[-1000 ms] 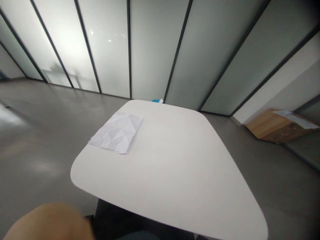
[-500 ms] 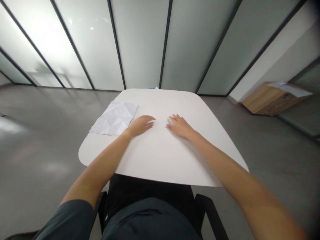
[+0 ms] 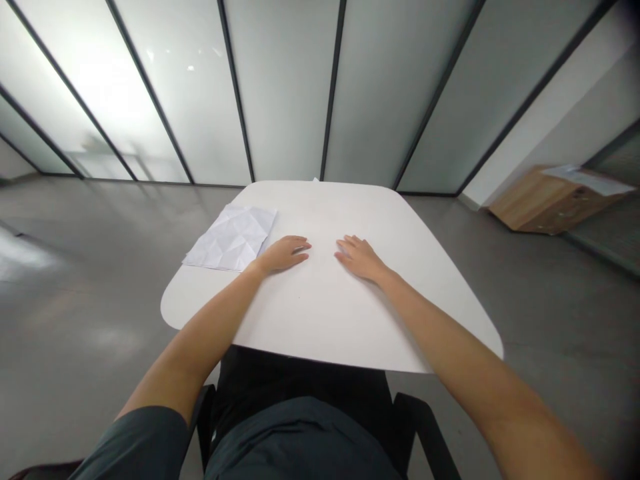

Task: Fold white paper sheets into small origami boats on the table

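My left hand (image 3: 286, 253) rests on the white table (image 3: 320, 320), fingers stretched toward the middle and thumb apart. Just to its left lies creased white paper (image 3: 231, 238) with fold lines across it, seemingly more than one sheet; the wrist is close to its right edge. Opposite, my right hand (image 3: 361, 257) lies palm down on the tabletop with its fingers spread. A gap of bare tabletop separates the two hands. Neither one holds anything.
Frosted glass panels (image 3: 280, 93) with dark frames stand behind the table. A wooden cabinet (image 3: 555, 200) with papers on top is at the right. Black chair armrests (image 3: 425, 427) flank my lap. A small white bit (image 3: 316, 179) shows at the table's far edge.
The whole view has shifted slightly. Both hands stay nearly in place on the table, and the creased paper lies as before.
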Motion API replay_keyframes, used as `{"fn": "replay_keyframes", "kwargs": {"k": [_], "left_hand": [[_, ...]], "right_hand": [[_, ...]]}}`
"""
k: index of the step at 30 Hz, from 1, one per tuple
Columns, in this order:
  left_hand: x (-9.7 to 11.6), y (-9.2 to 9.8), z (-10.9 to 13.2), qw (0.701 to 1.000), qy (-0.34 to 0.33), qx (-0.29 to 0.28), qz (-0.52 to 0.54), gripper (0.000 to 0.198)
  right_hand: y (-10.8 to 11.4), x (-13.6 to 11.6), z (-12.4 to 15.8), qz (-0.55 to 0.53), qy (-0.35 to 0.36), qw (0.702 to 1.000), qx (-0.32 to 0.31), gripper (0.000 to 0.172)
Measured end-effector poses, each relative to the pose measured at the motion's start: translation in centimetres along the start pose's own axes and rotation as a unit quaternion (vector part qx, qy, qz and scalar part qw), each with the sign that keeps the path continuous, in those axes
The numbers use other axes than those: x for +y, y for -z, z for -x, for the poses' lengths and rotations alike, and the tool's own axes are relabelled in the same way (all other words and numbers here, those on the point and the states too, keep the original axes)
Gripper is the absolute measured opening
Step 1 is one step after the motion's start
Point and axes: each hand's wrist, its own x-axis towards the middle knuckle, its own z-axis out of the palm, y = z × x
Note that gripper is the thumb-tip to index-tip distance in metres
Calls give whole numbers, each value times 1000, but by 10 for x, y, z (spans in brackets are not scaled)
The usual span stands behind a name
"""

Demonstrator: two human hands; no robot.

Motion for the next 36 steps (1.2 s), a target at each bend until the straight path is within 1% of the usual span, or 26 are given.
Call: {"fn": "replay_keyframes", "kwargs": {"k": [4, 9, 17, 22, 27, 32, 36], "left_hand": [[3, 3, 2, 1000, 10, -10, -1, 51], [5, 5, 2, 1000, 6, -13, -1, 51], [3, 3, 2, 1000, 0, -2, -2, 49], [2, 3, 1, 1000, 2, -9, 0, 52], [1, 4, 2, 1000, 9, -26, -5, 54], [-1, 3, 2, 1000, 8, -26, -2, 54], [-3, 2, 1, 1000, 7, -26, 2, 54]], "right_hand": [[-4, 3, -1, 1, 8, 1000, 1, 58], [-7, 6, -3, -2, 0, 1000, -3, 59], [-1, 4, -1, 6, 2, 1000, -6, 59], [6, 17, 0, 7, 17, 1000, -23, 68], [4, 31, -1, -3, 0, 998, -60, 81], [-1, 33, -4, -5, -4, 998, -55, 81], [-1, 33, -3, -5, -5, 999, -48, 79]]}}
